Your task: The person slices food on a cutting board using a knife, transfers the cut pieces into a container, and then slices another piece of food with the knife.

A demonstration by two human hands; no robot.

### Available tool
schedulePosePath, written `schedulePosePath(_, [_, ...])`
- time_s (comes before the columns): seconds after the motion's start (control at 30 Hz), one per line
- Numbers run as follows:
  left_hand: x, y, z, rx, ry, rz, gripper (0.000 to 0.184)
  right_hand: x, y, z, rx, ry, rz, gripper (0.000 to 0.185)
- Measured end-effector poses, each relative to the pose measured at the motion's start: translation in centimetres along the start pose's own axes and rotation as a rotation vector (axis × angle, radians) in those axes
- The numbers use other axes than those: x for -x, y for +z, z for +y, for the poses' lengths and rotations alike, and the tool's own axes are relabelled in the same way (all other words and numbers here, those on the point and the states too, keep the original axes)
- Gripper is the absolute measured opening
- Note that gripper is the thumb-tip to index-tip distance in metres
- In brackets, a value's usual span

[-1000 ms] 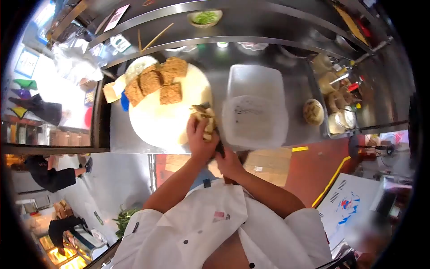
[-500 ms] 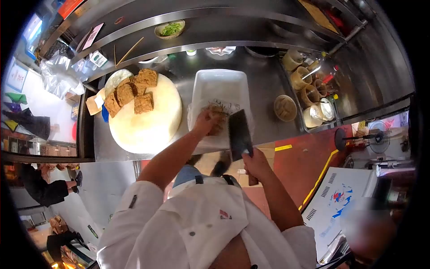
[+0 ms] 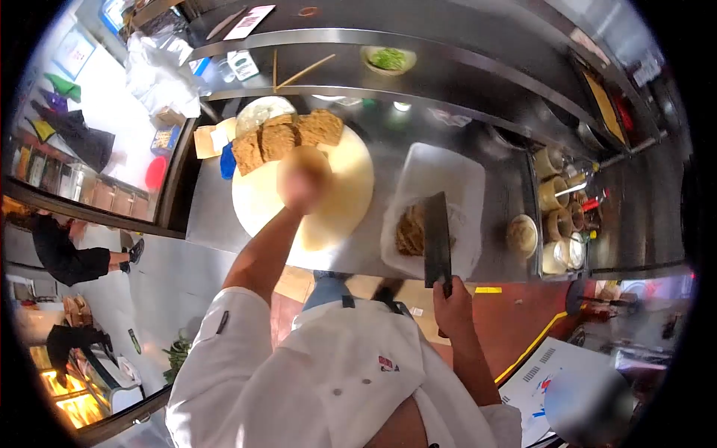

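Note:
My right hand point(image 3: 453, 308) grips the handle of a dark-bladed cleaver point(image 3: 437, 239), which points away from me over the white plastic tub point(image 3: 464, 170). Inside the tub, partly behind the blade, lie brown slices point(image 3: 410, 231) of food. My left hand point(image 3: 301, 184) is over the round pale chopping board point(image 3: 349, 194), at the near side of several brown, rough-surfaced food blocks point(image 3: 278, 140). Blur smears its fingers, so whether it holds a block cannot be made out.
A steel shelf above the counter bears a bowl of chopped greens point(image 3: 388, 58). Seasoning pots point(image 3: 553, 193) stand in a tray at the right, with a small bowl point(image 3: 521, 235) beside it. Behind the board sits a pale lidded container point(image 3: 263, 112). Other people are at the far left.
My left hand has left the tub and moved left to the blocks on the board. Brown slices now lie in the tub. The cleaver stays in my right hand; the view has shifted.

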State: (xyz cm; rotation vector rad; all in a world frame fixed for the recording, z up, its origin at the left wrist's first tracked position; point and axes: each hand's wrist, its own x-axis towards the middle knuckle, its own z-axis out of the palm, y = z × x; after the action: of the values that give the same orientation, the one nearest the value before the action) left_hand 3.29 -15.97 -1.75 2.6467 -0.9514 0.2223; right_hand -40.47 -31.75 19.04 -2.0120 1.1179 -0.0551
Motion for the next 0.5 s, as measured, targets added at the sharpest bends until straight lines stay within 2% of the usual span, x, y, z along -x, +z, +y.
schedulePosePath(0.07, [-0.6,1.2,-0.3,0.026,-0.113,-0.174,0.055,-0.5,2.4,-2.5,0.053,0.006,-0.019,0.029])
schedulePosePath(0.1, [-0.7,1.0,0.0,0.056,-0.165,-0.194,0.058,-1.1,3.9,-2.9,0.026,0.012,-0.029,0.029])
schedulePosePath(0.17, [-0.4,-3.3,1.7,0.035,-0.195,-0.103,0.066,-1.7,6.8,-4.0,0.063,0.012,-0.035,0.03])
schedulePosePath(0.27, [0.7,-4.2,-0.2,0.399,-0.251,-0.034,0.071,-2.3,9.9,-7.6,0.077,0.015,-0.037,0.031])
schedulePosePath(0.37, [4.9,-3.7,-3.1,0.245,-0.264,-0.012,0.076,-3.0,13.1,-8.3,0.067,0.033,-0.065,0.026])
schedulePosePath(0.47, [10.0,-8.8,-4.6,0.175,-0.159,0.075,0.094,-3.5,15.6,-9.1,-0.003,0.022,-0.111,0.025])
schedulePosePath(0.5, [11.9,-9.5,-5.2,0.25,-0.153,-0.004,0.097,-4.0,16.3,-9.4,0.02,0.008,-0.125,0.025])
